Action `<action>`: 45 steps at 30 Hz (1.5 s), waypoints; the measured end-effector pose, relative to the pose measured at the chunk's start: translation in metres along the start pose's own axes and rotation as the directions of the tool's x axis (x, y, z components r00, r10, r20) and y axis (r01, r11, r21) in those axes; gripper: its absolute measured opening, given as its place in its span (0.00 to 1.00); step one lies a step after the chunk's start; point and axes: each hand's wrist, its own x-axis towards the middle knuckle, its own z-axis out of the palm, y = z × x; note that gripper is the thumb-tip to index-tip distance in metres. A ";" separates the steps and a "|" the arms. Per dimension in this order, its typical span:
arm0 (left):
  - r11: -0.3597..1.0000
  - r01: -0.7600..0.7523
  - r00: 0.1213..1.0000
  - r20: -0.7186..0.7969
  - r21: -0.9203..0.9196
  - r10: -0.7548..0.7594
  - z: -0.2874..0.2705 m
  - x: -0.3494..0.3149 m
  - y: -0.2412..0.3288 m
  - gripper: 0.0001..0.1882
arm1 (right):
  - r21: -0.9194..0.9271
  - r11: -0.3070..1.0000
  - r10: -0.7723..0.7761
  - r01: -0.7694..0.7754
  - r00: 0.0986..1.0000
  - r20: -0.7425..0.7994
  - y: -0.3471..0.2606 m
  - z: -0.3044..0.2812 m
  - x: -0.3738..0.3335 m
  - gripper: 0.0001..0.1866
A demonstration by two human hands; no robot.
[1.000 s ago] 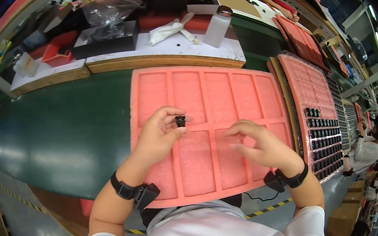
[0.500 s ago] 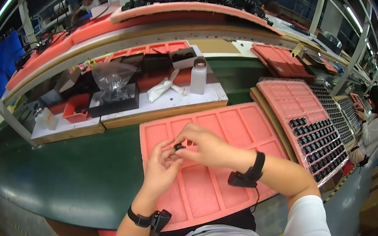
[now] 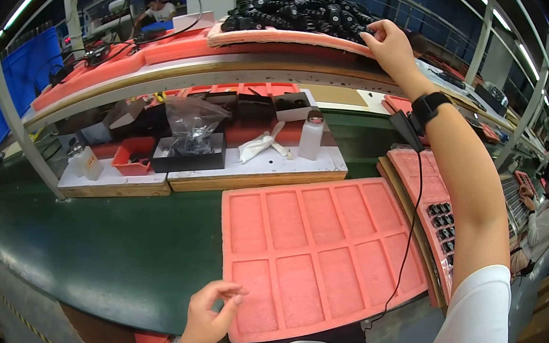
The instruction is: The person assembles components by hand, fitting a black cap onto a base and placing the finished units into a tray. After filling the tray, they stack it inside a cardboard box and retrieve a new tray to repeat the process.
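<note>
My right hand (image 3: 388,48) is stretched up to the raised shelf, at the right end of a heap of small black round parts (image 3: 296,12). Its thumb and fingers are pinched together against the heap's edge; whatever is between them is too small to make out. The heap lies on a pink foam sheet (image 3: 258,35). Low at the front, my left hand (image 3: 211,314) hovers by the near left corner of a pink foam tray (image 3: 311,249) with several rectangular compartments. Its fingers are loosely curled, apart from the thumb, with nothing seen between them.
Behind the tray, a low white-topped stand (image 3: 254,172) carries a bottle (image 3: 311,134), a white cloth (image 3: 259,147), a dark box (image 3: 189,160) and a red bin (image 3: 132,156). At right, another pink tray (image 3: 418,166) holds black parts. A co-worker (image 3: 546,220) is farther right.
My hands, together over the tray around a small black part, have separated. The right has risen to the heap; the left has come down toward me. The view has shifted.
</note>
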 end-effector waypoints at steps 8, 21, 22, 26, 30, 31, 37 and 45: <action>0.972 0.057 0.997 -0.057 0.229 -0.045 -0.014 -0.042 -0.009 0.11 | -0.080 0.989 -0.103 0.125 0.965 0.242 0.012 0.028 0.023 0.18; 0.658 -0.183 0.980 0.187 0.731 0.065 0.015 -0.055 -0.015 0.23 | -0.050 0.998 0.018 0.028 0.686 0.728 -0.028 -0.094 -0.201 0.16; 0.658 -0.150 0.986 0.162 0.738 0.044 0.016 -0.057 -0.019 0.23 | -0.094 0.991 0.014 0.100 0.608 0.794 -0.025 -0.105 -0.231 0.18; 0.707 0.000 1.000 0.007 0.707 -0.008 0.015 -0.063 -0.040 0.27 | -0.080 0.995 0.092 -0.059 0.261 0.961 -0.036 -0.136 -0.315 0.27; 0.698 0.040 0.993 -0.103 0.715 0.048 0.017 -0.078 -0.073 0.24 | -0.055 0.996 0.069 -0.076 0.196 0.978 -0.038 -0.133 -0.378 0.32; 0.678 0.085 0.989 -0.145 0.730 0.032 0.017 -0.081 -0.077 0.24 | -0.050 0.998 0.058 -0.046 0.199 0.978 -0.045 -0.129 -0.386 0.32; 0.736 0.127 0.962 -0.262 0.665 0.070 -0.001 -0.113 -0.074 0.22 | 0.033 0.999 -0.028 -0.027 0.159 0.987 -0.076 -0.117 -0.394 0.34; 0.901 0.304 0.853 -0.509 0.308 -0.114 -0.055 -0.154 -0.071 0.31 | -0.008 0.996 0.046 -0.086 0.442 0.896 -0.024 -0.103 -0.406 0.35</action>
